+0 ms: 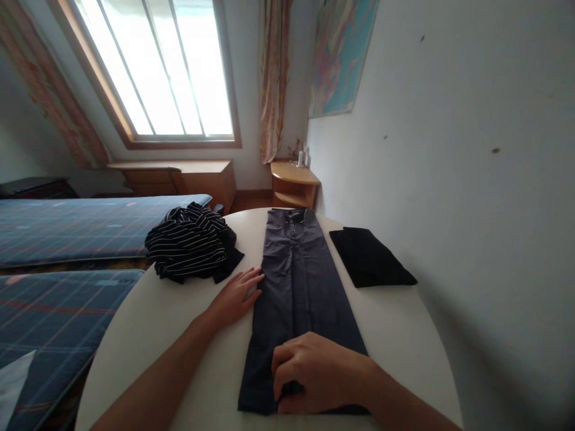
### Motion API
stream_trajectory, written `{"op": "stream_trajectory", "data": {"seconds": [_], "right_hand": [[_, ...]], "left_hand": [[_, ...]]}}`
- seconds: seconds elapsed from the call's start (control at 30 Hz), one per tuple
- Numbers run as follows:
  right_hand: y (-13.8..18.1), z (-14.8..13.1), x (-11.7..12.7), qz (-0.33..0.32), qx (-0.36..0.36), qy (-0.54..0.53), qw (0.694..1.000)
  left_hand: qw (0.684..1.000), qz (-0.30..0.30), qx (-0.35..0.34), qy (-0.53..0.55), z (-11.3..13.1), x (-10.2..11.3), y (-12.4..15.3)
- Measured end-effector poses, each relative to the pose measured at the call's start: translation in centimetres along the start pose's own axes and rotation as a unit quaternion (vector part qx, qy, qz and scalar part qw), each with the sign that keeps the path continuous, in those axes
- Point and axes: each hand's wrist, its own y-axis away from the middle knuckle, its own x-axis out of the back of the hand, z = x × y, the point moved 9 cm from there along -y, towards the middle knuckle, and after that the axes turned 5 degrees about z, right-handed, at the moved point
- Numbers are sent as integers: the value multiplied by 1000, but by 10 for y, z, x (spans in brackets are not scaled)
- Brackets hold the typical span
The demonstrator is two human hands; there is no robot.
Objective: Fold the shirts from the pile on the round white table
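Note:
A pair of dark grey trousers [299, 281] lies flat and lengthwise on a round white table [404, 335], waistband at the far end. My left hand [236, 296] rests flat on the table with fingers stretched out, fingertips touching the trousers' left edge. My right hand [314, 371] lies on the near end of the trousers with its fingers curled into the fabric. A crumpled black-and-white striped garment [191, 242] sits just beyond my left hand. A folded black cloth [371, 257] lies to the right of the trousers.
Two beds with blue plaid covers [67, 227] stand to the left of the table. A wooden desk [179, 176] and a small corner shelf [294, 182] stand under the window. The white wall runs close along the table's right side.

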Motion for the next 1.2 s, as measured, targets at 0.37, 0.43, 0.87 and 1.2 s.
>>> {"op": "stream_trajectory", "data": {"seconds": [0.37,0.43,0.87,1.2], "right_hand": [[12,31,36,102,-124,-235,959],[11,28,38,96,-101,-213,967],[3,15,25,90,-51,133,986],[-9,-30,8,110,96,238,960]], "left_hand": [[1000,-1,7,-4,0,0,1],[1000,4,4,-1,0,0,1],[1000,4,-3,-14,1,0,1],[999,50,-1,15,7,12,-1]]}}
